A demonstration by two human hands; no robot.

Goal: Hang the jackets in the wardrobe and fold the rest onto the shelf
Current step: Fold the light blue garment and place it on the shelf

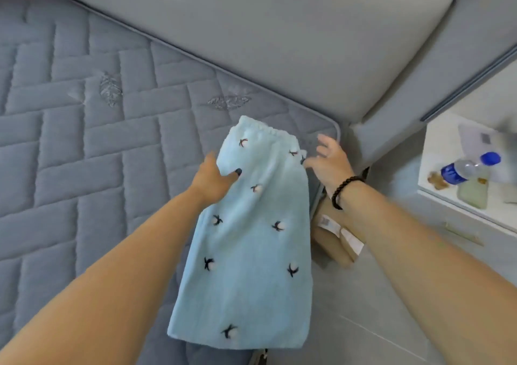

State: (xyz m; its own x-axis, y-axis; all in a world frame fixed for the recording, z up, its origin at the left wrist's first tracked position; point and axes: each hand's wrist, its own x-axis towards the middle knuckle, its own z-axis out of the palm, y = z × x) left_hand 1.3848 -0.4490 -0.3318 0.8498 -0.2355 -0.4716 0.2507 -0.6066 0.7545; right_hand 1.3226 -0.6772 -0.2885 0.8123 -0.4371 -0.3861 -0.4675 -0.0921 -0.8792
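the blue garment [251, 238] was held over the mattress [84, 146] corner, pinched at one side by the left hand [214, 178]; the right hand [328, 163] was spread beside its waistband. folding looked barely begun; no wardrobe or shelf was seen.

Left hand [212, 178] fingers hidden under blue garment [251, 241]. Cardboard box [333, 233] partly behind right forearm. Nightstand [447, 152] items blurred; mattress [84, 141] cropped left.

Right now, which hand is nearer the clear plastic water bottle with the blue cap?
Right. The right hand is beside the bottle; the left hand is farther, across the light-blue garment.
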